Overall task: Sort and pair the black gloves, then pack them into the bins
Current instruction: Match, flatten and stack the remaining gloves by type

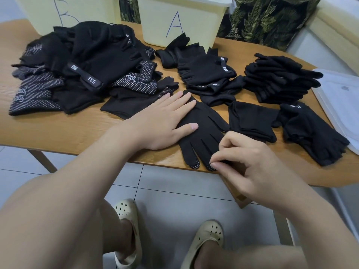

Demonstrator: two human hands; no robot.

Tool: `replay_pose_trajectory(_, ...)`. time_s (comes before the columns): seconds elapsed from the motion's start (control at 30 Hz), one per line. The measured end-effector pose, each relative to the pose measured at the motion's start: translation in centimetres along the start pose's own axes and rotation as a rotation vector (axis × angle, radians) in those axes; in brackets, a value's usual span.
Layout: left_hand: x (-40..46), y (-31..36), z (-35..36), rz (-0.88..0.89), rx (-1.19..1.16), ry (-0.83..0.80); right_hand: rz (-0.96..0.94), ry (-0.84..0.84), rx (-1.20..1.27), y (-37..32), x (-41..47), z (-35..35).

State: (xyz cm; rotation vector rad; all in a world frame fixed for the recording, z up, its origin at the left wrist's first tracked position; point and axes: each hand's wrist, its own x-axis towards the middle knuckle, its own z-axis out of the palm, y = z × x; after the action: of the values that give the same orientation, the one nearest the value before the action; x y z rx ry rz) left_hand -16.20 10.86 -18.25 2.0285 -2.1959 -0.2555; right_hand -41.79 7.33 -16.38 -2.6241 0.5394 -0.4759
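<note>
Nearest, two feet in cream clogs (128,222) stand on the pale tiled floor (171,191) below the bench (58,131) edge. At that edge the right hand (246,164) has its fingers curled, thumb and forefinger pinching a fingertip of a black glove (204,133) that lies flat with its dotted fingertips pointing toward the person. The left hand (165,121) lies flat on the same glove's cuff end, fingers straight and together, pressing it to the wood.

Just right of that glove lie a folded pair (252,121) and a fingerless pair (314,136), the latter touching a white lid (338,98) at the bench's right end. Farther back sit two neat stacks of gloves (206,74) and (279,78). To the left a loose pile of unsorted gloves (81,70) spreads out, some with white grip dots, some with strap tabs.

At the far edge stand two pale yellow bins, one marked A (178,20), the other marked B (64,14).
</note>
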Motion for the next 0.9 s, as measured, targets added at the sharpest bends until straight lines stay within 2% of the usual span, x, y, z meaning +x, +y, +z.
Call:
replay_pose_trajectory(0.2, -0.2, 0.2, -0.2, 0.0, -0.005, -0.005, 0.008, -0.027, -0.005, -0.3, -0.1, -0.1)
replay_pose_trajectory(0.63, -0.1, 0.1, 0.0, 0.011, -0.003, 0.031, -0.042, 0.16, -0.035, -1.2, 1.3, 3.0)
replay_pose_trajectory(0.9, 0.0, 0.2, 0.0, 0.003, -0.006, 0.027, -0.111, 0.087, -0.079, -1.3, 1.0, 2.0)
